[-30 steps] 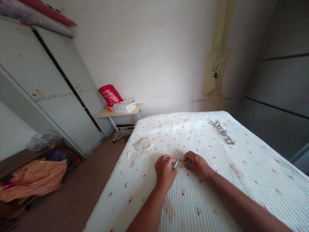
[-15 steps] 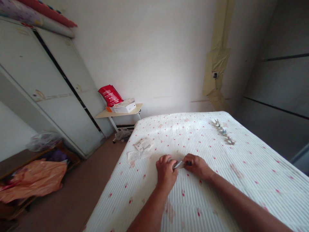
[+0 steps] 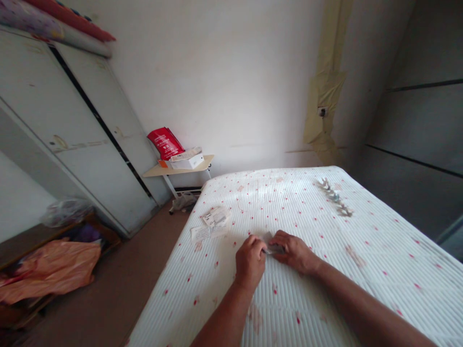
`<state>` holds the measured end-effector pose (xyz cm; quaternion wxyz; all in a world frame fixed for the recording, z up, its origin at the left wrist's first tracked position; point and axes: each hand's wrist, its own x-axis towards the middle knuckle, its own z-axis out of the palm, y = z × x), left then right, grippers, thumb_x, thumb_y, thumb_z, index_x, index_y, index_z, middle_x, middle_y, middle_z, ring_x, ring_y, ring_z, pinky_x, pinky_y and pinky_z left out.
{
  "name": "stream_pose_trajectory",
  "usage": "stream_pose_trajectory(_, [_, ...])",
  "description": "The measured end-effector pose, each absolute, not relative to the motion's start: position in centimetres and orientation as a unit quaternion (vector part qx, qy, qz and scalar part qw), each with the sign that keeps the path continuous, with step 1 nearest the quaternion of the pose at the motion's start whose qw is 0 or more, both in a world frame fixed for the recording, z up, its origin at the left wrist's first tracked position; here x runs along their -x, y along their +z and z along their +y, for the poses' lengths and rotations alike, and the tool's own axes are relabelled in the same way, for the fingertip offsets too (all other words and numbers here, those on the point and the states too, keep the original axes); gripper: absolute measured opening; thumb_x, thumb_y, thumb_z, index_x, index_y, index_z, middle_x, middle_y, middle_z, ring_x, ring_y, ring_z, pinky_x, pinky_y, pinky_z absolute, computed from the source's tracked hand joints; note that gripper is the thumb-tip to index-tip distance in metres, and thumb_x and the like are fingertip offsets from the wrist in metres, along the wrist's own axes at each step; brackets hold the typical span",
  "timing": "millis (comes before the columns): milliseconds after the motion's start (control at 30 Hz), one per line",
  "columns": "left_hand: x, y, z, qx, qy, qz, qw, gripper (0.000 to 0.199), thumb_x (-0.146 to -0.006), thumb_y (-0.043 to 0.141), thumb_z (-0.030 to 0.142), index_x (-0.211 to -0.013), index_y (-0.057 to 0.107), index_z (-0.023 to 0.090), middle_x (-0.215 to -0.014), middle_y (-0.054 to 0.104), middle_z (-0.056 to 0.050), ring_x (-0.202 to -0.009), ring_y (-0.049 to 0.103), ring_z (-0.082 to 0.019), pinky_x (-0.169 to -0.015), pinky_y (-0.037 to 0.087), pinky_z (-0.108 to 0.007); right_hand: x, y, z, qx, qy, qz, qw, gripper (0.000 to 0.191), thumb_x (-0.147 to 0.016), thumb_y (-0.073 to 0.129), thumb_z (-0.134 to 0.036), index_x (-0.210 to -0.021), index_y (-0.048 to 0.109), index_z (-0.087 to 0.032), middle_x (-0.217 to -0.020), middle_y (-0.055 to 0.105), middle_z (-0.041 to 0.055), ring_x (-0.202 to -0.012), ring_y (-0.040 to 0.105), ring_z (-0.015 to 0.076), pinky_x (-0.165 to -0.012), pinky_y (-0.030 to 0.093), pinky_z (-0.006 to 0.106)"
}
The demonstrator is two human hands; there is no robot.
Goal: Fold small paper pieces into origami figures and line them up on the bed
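Between my two hands is a small greyish piece of paper [image 3: 267,237], partly hidden by my fingers. My left hand [image 3: 250,260] pinches its left side. On the other side, the closed fingers of my right hand [image 3: 294,251] grip it. Both hands are low over the white quilted bed cover [image 3: 253,193] with red dots. Beyond my left hand lie loose pieces of printed paper [image 3: 215,216], some overlapping. Farther off to the right, several small folded paper shapes [image 3: 333,196] stand in a slanting row.
By the far wall a small table [image 3: 155,170] holds a red bag [image 3: 166,143] and a white box [image 3: 188,161]. Cabinets [image 3: 83,115] line the left. An orange plastic bag [image 3: 54,262] lies over a low container at lower left.
The paper has turned and shows more of its grey face above my fingers. My left hand's fingers have drawn closer together, and my right hand has shifted slightly.
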<state>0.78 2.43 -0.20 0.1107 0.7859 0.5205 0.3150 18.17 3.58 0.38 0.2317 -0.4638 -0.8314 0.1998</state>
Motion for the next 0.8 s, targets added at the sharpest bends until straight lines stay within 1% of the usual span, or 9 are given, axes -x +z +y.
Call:
stream_pose_trajectory(133, [-0.5,-0.5,2.9,-0.768,0.359,0.509,0.147,0.03,-0.065,0.043,-0.003,-0.074,0.056,0.022,-0.088,0.059,0.0,-0.093,0.054,-0.015,-0.087,0.04,-0.027,-18.5,0.4,3.8,0.467,0.184,-0.832,0.235,0.038,-0.066,0.053,-0.009,-0.102,0.058,-0.021,-0.093,0.054,0.002,-0.077,0.055,0.0135,-0.068,0.042,0.022])
stream_pose_trajectory(233, [-0.4,-0.8,3.3,-0.76,0.391,0.487,0.178,0.029,-0.063,0.042,-0.004,-0.07,0.055,0.021,-0.089,0.061,0.0,-0.094,0.055,-0.014,-0.089,0.041,-0.027,-18.7,0.5,3.7,0.47,0.167,-0.839,0.217,0.044,-0.067,0.05,-0.006,-0.106,0.057,-0.024,-0.099,0.053,0.0025,-0.081,0.056,0.0138,-0.073,0.043,0.023])
stream_pose_trajectory(300, [-0.3,-1.0,3.5,-0.761,0.4,0.473,0.192,0.028,-0.063,0.043,-0.004,-0.069,0.054,0.02,-0.09,0.062,0.0,-0.093,0.056,-0.013,-0.089,0.041,-0.027,-18.8,0.5,3.7,0.471,0.154,-0.843,0.207,0.047,-0.067,0.05,-0.006,-0.109,0.056,-0.026,-0.111,0.05,0.0033,-0.085,0.056,0.014,-0.076,0.043,0.024])
stream_pose_trajectory(367, [-0.2,-1.1,3.7,-0.763,0.403,0.464,0.202,0.027,-0.063,0.044,-0.004,-0.068,0.055,0.02,-0.091,0.062,0.0,-0.092,0.057,-0.013,-0.089,0.041,-0.026,-18.9,0.7,3.7,0.47,0.142,-0.846,0.205,0.05,-0.066,0.051,-0.006,-0.112,0.056,-0.025,-0.125,0.042,0.005,-0.092,0.055,0.0157,-0.08,0.043,0.026])
stream_pose_trajectory(467, [0.0,-1.1,3.9,-0.763,0.404,0.457,0.214,0.026,-0.063,0.044,-0.004,-0.068,0.055,0.019,-0.091,0.063,-0.001,-0.091,0.057,-0.013,-0.087,0.042,-0.026,-19.2,1.1,3.7,0.465,0.109,-0.856,0.2,0.05,-0.063,0.057,-0.007,-0.111,0.058,-0.022,-0.14,0.029,0.0066,-0.108,0.046,0.0238,-0.089,0.038,0.034])
stream_pose_trajectory(567, [0.1,-1.0,3.8,-0.769,0.392,0.455,0.22,0.027,-0.062,0.043,-0.005,-0.068,0.055,0.019,-0.094,0.063,-0.001,-0.093,0.057,-0.013,-0.086,0.042,-0.026,-19.2,1.7,3.6,0.452,0.062,-0.872,0.176,0.044,-0.063,0.062,-0.014,-0.105,0.062,-0.023,-0.145,0.023,0.0057,-0.118,0.034,0.0318,-0.093,0.03,0.045])
stream_pose_trajectory(633, [0.1,-0.9,3.7,-0.773,0.379,0.458,0.221,0.028,-0.062,0.042,-0.005,-0.068,0.055,0.019,-0.097,0.062,-0.001,-0.096,0.056,-0.013,-0.086,0.042,-0.025,-19.1,2.0,3.4,0.432,0.039,-0.885,0.168,0.033,-0.067,0.061,-0.017,-0.099,0.065,-0.024,-0.144,0.026,0.0048,-0.121,0.03,0.0325,-0.093,0.026,0.047])
stream_pose_trajectory(700, [0.1,-0.9,3.7,-0.78,0.364,0.46,0.218,0.029,-0.062,0.041,-0.005,-0.068,0.056,0.02,-0.097,0.063,-0.001,-0.096,0.056,-0.013,-0.086,0.042,-0.025,-18.8,2.2,3.3,0.405,0.03,-0.898,0.169,0.02,-0.073,0.057,-0.019,-0.091,0.066,-0.023,-0.137,0.038,0.0039,-0.121,0.031,0.03,-0.093,0.024,0.046])
stream_pose_trajectory(800, [0.3,-1.0,3.9,-0.799,0.346,0.449,0.198,0.03,-0.061,0.041,-0.005,-0.064,0.057,0.02,-0.089,0.065,0.0,-0.09,0.057,-0.013,-0.085,0.042,-0.025,-18.5,2.2,3.1,0.39,0.071,-0.902,0.172,0.013,-0.08,0.052,-0.02,-0.083,0.065,-0.023,-0.112,0.06,0.005,-0.111,0.042,0.0238,-0.092,0.025,0.041])
